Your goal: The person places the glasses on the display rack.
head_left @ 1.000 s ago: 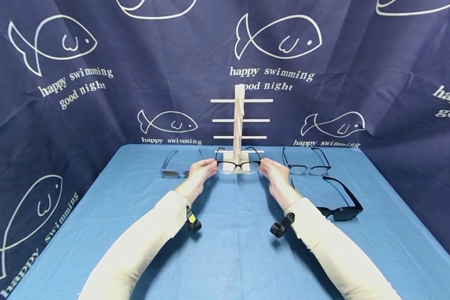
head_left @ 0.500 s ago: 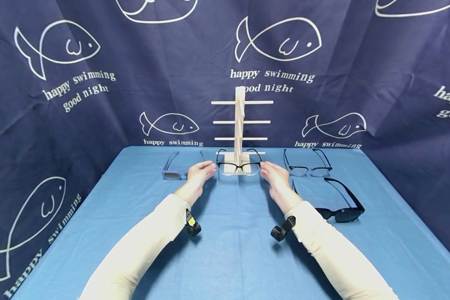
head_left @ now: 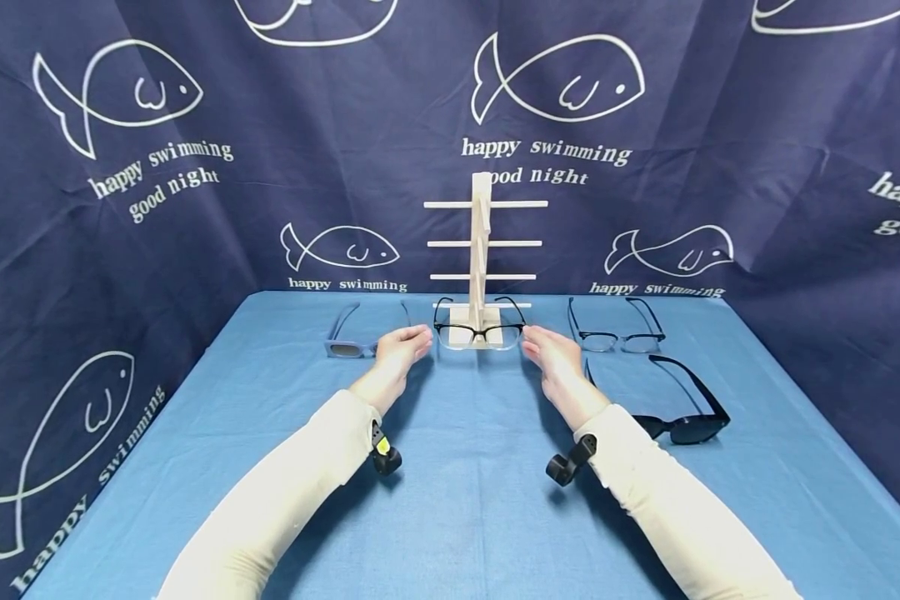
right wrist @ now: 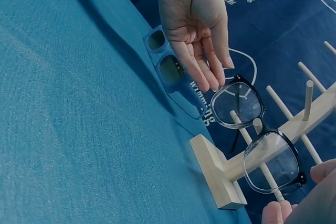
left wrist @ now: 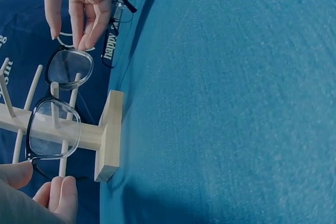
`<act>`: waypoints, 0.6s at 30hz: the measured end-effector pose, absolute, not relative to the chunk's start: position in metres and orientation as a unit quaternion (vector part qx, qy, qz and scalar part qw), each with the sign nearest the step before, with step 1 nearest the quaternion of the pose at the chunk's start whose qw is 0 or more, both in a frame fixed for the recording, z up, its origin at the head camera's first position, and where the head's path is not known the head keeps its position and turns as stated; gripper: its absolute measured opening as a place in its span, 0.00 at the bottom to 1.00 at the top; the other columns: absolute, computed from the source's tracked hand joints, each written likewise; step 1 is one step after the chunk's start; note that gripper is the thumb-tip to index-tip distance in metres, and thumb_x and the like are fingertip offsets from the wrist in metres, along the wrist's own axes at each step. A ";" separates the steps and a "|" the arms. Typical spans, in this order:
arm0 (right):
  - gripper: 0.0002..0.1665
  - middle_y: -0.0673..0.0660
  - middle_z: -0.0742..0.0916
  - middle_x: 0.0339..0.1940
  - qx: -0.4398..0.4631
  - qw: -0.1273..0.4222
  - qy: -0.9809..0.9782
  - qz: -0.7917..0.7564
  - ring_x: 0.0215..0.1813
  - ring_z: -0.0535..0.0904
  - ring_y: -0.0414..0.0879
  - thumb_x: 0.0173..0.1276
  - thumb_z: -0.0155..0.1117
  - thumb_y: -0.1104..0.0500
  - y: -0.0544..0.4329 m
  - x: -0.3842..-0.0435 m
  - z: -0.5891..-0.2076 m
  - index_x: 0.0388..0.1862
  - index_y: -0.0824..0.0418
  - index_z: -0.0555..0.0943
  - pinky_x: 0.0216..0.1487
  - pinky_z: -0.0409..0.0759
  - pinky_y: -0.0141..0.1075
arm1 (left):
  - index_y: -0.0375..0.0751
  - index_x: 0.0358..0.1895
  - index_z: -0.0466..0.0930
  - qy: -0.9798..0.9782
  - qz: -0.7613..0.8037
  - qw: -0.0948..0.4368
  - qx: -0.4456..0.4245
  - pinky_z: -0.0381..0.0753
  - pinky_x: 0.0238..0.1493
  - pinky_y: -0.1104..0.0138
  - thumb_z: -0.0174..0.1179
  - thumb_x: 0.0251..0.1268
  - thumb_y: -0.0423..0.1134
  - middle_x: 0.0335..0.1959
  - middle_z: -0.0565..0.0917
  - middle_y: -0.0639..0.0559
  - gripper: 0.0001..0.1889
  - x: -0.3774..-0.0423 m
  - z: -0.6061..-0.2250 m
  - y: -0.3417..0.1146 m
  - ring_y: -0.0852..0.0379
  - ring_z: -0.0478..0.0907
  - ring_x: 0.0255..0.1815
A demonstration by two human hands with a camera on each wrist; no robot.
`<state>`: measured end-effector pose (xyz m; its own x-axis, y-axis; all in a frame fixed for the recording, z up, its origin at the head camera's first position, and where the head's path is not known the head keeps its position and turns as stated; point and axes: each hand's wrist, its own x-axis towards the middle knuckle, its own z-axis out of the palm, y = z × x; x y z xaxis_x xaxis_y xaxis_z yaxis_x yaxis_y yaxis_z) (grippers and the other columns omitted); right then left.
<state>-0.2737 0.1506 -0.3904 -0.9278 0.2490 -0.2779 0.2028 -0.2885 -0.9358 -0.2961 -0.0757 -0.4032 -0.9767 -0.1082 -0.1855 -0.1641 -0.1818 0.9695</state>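
Eyeglasses (head_left: 479,333) with black upper and clear lower rims sit at the lowest level of a wooden eyewear stand (head_left: 478,250), lenses facing me. My left hand (head_left: 399,354) is beside their left end, fingertips slightly apart from the frame. At the right end is my right hand (head_left: 558,358), close by the hinge. In the left wrist view, the right hand's fingers (left wrist: 89,24) and thumb are spread around the glasses' end without pinching. The right wrist view shows the left hand (right wrist: 194,24) likewise, thumb and fingers parted near the hinge.
Blue-framed sunglasses (head_left: 347,349) lie left of the stand, partly behind my left hand. On the right lie black half-rim glasses (head_left: 621,340) and, nearer, black sunglasses (head_left: 693,427), partly covered by my right arm. A dark fish-print curtain (head_left: 390,167) surrounds the blue table (head_left: 465,500).
Both hands have eased slightly outward, away from the ends of the eyeglasses, which stay on the stand. The head view has shifted a little.
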 end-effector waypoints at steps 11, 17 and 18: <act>0.29 0.66 0.74 0.69 -0.195 0.007 -0.600 0.775 0.30 0.80 0.30 0.69 0.60 0.62 0.154 -0.268 -0.390 0.67 0.70 0.69 0.68 0.75 0.37 | 0.25 0.58 0.75 0.641 0.759 0.031 -0.108 0.80 0.62 0.63 0.59 0.66 0.28 0.59 0.78 0.32 0.18 -0.292 -0.407 -0.075 0.39 0.75 0.62; 0.30 0.68 0.73 0.69 -0.190 -0.013 -0.606 0.773 0.31 0.80 0.30 0.70 0.59 0.61 0.155 -0.265 -0.392 0.68 0.71 0.68 0.68 0.75 0.36 | 0.24 0.60 0.73 0.643 0.758 0.032 -0.105 0.79 0.64 0.62 0.58 0.67 0.29 0.59 0.77 0.31 0.20 -0.290 -0.407 -0.077 0.39 0.75 0.62; 0.30 0.68 0.73 0.69 -0.187 -0.017 -0.606 0.773 0.31 0.80 0.31 0.70 0.60 0.62 0.155 -0.265 -0.393 0.68 0.72 0.67 0.68 0.75 0.36 | 0.24 0.60 0.74 0.643 0.758 0.034 -0.107 0.79 0.64 0.62 0.58 0.67 0.29 0.59 0.77 0.31 0.19 -0.289 -0.407 -0.077 0.39 0.75 0.62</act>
<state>-0.2646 0.1546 -0.3926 -0.9292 0.2011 -0.3099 0.2530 -0.2650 -0.9305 -0.2895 -0.0768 -0.4071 -0.9749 -0.0853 -0.2056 -0.1890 -0.1706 0.9671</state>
